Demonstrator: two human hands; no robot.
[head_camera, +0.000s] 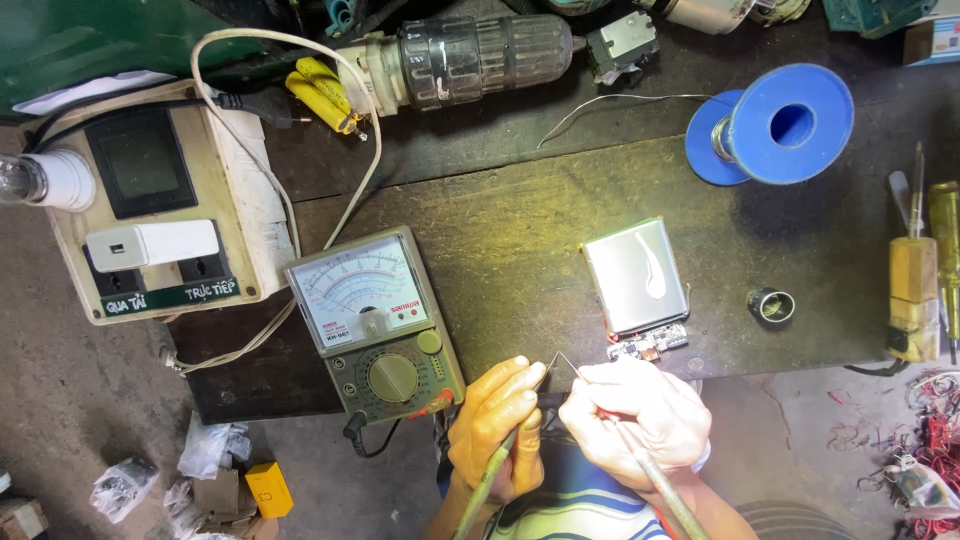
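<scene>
A person's left hand (495, 425) and right hand (640, 415) meet at six o'clock on the dark workbench (520, 230). Each is closed around a thin probe (555, 362), tips crossed. The silver flat battery pack (637, 275) with its small circuit board (648, 345) lies just beyond the right hand, within reach. The analog multimeter (375, 320) sits at nine o'clock, its dial facing the person for reading.

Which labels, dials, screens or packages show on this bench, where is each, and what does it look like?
Analog meter: bench centre-left, beside the left hand; grey case, white dial face, round selector knob.
Socket box: far left; cream box, dark square window, green label strip along its lower edge.
Yellow box: on the floor, lower left; small, plain.
Silver pouch: above the right hand; flat, rectangular, shiny.
</scene>
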